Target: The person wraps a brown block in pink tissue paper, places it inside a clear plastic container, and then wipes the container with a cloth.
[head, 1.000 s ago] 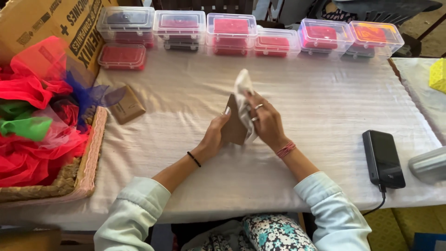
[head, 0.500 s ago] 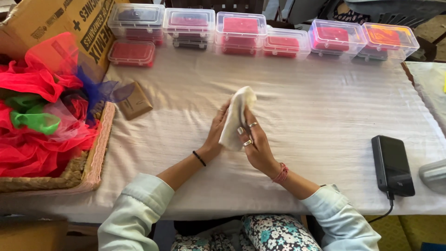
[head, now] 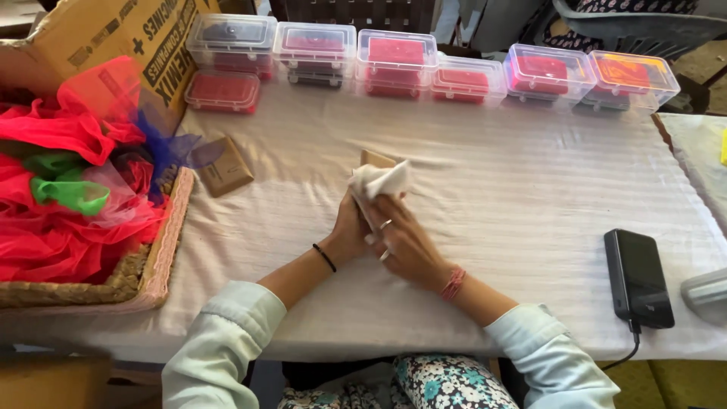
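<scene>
The right hand (head: 405,246) is closed around a small brown block (head: 376,159) wrapped in a white cloth (head: 379,182), its ringed fingers (head: 385,226) curled over the near side so that the cloth is pressed against the block. The left hand (head: 348,231) is cupped against the other side, the bundle being gripped between both palms and kept just above the white tablecloth (head: 492,197); only a corner of the block is left uncovered at the top. To the right, near the table edge, a black device (head: 638,276) with a cable is laid flat, well apart from the hands. To the left, a second brown block (head: 223,165) lies beside a wicker basket (head: 155,265) heaped with red and green netting (head: 68,189). Farthest away, clear lidded boxes (head: 394,60) with red contents are lined up in a row, by a cardboard carton (head: 98,30).
</scene>
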